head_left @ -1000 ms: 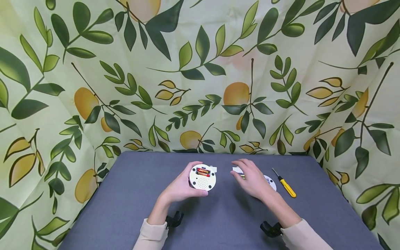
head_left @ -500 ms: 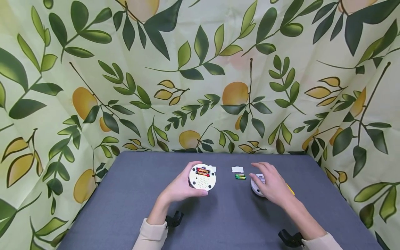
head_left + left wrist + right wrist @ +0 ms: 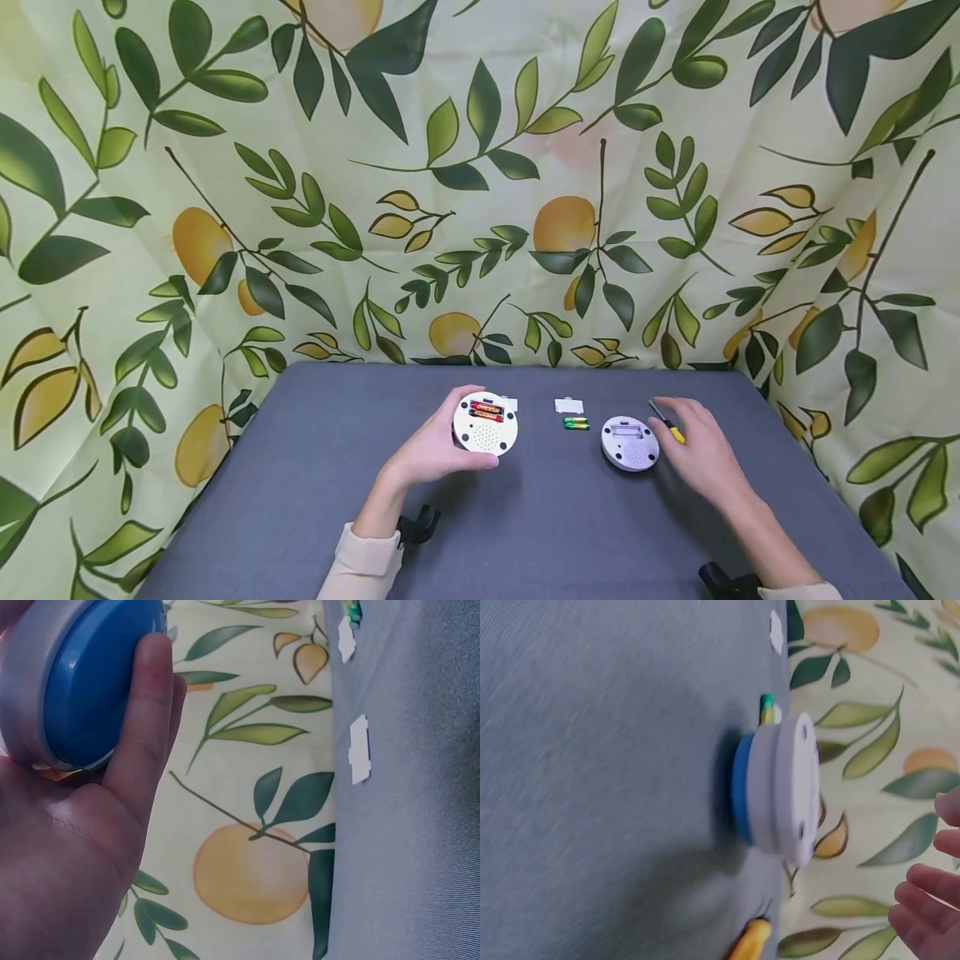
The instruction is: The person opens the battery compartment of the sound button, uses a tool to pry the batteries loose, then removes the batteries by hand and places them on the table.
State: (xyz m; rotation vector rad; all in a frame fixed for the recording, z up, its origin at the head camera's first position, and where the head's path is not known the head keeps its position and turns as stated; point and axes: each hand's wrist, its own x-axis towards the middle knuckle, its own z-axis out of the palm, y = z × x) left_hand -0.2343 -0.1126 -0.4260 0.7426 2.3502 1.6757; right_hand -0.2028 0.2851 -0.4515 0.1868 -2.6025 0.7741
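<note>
My left hand (image 3: pixel 435 446) grips a round white device (image 3: pixel 487 437) by its edge, raised above the table. Its underside faces the head camera, with two red batteries (image 3: pixel 486 411) in the uncovered compartment. The left wrist view shows its smooth blue domed side (image 3: pixel 97 682) against my fingers. My right hand (image 3: pixel 705 454) hovers over a screwdriver (image 3: pixel 677 434), partly hiding its yellow handle; in the right wrist view the fingers are apart from it. A second such device (image 3: pixel 630 454) lies underside up beside that hand, blue side down, its battery compartment bare.
A white battery cover (image 3: pixel 568 406) and green batteries (image 3: pixel 576 423) lie on the grey table (image 3: pixel 360 500) between the devices. Another white cover (image 3: pixel 512 405) shows behind the held device. A leaf-and-fruit patterned cloth (image 3: pixel 480 275) rises at the table's back and sides.
My right hand has moved right, from above the green batteries, past the second device, to above the screwdriver. My left hand stays still with its device.
</note>
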